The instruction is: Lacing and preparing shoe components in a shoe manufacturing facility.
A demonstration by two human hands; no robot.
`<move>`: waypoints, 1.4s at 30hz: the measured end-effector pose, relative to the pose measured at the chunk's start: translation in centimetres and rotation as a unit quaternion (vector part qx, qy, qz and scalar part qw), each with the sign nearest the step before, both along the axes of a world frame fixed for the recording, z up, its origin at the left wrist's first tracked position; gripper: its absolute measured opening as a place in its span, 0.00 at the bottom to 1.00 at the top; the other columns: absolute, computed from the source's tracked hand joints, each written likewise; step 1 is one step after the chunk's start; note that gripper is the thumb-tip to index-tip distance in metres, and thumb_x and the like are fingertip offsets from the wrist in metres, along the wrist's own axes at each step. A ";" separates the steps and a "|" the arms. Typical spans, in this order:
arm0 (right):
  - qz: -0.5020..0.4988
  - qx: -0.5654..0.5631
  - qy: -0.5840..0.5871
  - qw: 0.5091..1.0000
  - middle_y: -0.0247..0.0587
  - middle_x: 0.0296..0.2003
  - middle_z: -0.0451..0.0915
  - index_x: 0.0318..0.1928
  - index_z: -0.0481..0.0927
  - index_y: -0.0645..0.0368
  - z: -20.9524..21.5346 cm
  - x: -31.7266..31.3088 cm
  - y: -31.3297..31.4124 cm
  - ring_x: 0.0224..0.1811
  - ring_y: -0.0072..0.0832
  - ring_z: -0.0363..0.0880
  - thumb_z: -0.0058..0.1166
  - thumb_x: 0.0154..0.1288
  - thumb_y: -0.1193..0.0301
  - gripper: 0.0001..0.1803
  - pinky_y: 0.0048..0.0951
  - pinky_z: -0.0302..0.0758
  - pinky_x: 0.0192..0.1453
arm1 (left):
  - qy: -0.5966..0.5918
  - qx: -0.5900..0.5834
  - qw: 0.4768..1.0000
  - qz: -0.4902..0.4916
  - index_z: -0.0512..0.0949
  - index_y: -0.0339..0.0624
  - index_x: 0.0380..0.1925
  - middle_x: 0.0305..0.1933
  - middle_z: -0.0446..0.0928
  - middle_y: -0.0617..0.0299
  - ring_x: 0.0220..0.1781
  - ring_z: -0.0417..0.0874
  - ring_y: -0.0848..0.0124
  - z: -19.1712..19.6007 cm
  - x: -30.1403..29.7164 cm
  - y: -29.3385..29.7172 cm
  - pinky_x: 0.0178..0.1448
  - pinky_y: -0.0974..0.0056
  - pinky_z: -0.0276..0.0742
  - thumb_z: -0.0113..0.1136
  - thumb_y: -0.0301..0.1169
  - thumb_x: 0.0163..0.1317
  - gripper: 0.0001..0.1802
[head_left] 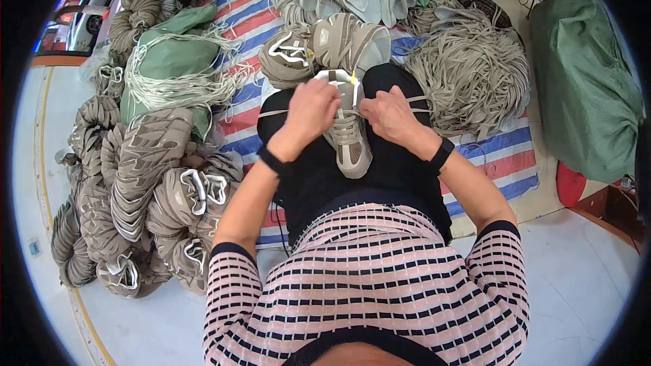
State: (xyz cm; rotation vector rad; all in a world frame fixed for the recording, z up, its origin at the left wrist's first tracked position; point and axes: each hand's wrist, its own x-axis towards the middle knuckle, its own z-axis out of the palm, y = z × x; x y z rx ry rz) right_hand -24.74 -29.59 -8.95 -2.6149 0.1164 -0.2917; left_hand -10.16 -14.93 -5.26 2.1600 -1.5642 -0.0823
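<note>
A grey-beige shoe upper [349, 137] rests across my black-trousered lap, its toe pointing toward me and its white-lined opening facing away. Laces run across its front in rows. My left hand [312, 112] is closed at the upper's left side, gripping a lace whose pale tail [273, 114] crosses my left thigh. On the other side, my right hand [392, 114] has its fingers pinched on a lace, with a loose length [418, 99] stretching over my right thigh. The fingertips partly hide both laces.
More uppers [339, 41] sit just beyond my knees. A big heap of beige laces [475, 68] lies at right, near a green sack [583, 81]. Stacked uppers [149, 169] fill the left, below white laces on a green bundle [173, 54]. A striped sheet [498, 156] covers the floor.
</note>
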 end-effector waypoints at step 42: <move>0.133 0.089 0.054 0.986 0.33 0.54 0.71 0.46 0.79 0.45 1.7 2.3 -3.6 0.51 0.30 0.72 0.51 0.63 0.69 0.11 0.32 0.63 0.49 | -0.387 -0.071 0.844 0.365 0.78 0.39 0.30 0.33 0.79 0.57 0.33 0.79 0.62 19.4 24.6 23.0 0.40 0.62 0.73 0.59 0.37 0.57 0.11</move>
